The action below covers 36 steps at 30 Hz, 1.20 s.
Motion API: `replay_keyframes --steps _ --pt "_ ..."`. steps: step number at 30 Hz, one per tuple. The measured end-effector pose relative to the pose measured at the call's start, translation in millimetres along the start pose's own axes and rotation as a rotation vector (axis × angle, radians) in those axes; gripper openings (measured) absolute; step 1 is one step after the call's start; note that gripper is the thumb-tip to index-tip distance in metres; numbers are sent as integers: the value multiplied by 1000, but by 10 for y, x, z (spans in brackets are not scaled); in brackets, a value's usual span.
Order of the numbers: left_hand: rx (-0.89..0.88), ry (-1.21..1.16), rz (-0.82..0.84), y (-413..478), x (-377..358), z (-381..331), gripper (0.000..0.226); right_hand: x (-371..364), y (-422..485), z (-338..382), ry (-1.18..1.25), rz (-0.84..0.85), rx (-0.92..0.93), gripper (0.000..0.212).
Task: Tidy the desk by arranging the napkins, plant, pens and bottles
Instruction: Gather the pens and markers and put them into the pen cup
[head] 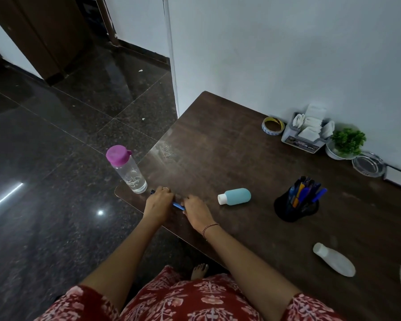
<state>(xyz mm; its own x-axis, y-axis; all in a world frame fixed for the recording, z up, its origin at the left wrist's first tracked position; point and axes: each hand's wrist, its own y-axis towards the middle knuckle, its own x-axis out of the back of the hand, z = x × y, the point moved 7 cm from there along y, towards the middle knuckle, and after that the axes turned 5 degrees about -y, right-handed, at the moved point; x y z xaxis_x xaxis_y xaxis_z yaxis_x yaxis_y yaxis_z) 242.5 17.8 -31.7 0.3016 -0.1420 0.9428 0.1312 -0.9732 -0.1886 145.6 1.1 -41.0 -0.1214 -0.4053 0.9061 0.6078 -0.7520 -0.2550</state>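
Note:
My left hand [159,202] and my right hand [197,212] meet over a blue pen [179,206] near the desk's left front corner. Both hands curl round it, and only a short blue stretch shows between them. A clear water bottle with a purple cap [126,169] stands upright just left of my left hand. A light blue bottle with a white cap [234,196] lies on its side to the right. A black pen holder [295,206] holds several pens. A white bottle [334,259] lies near the front edge. The napkin holder [307,133] and small green plant [346,142] stand against the wall.
A roll of tape [272,125] sits left of the napkin holder. A glass ashtray [368,164] is right of the plant, with a white box [399,177] beyond it. The brown desk [218,144] ends at a dark tiled floor [56,135] on the left.

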Motion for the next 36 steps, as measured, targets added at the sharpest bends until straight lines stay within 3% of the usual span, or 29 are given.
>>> replay_keyframes --steps 5,11,17,22,29,33,36 --pt "-78 40 12 69 -9 -167 20 98 -73 -189 42 -45 -84 26" --pt "-189 -39 -169 265 156 -497 12 501 -125 -488 137 -203 -207 27" --pt "-244 -199 -277 390 370 -940 18 864 -354 -901 291 -338 -331 22" --pt "-142 -517 -360 410 507 -1279 34 1073 -633 -1210 400 -401 -434 21" --pt "84 -1154 -353 520 517 -1641 30 1275 -975 -1468 452 -403 -480 25" --pt "51 -1301 -357 467 568 -1988 47 1378 -1174 -1659 463 -422 -520 27" --pt "28 -1309 -327 458 574 -2251 38 1468 -1341 -1810 483 -464 -539 26"
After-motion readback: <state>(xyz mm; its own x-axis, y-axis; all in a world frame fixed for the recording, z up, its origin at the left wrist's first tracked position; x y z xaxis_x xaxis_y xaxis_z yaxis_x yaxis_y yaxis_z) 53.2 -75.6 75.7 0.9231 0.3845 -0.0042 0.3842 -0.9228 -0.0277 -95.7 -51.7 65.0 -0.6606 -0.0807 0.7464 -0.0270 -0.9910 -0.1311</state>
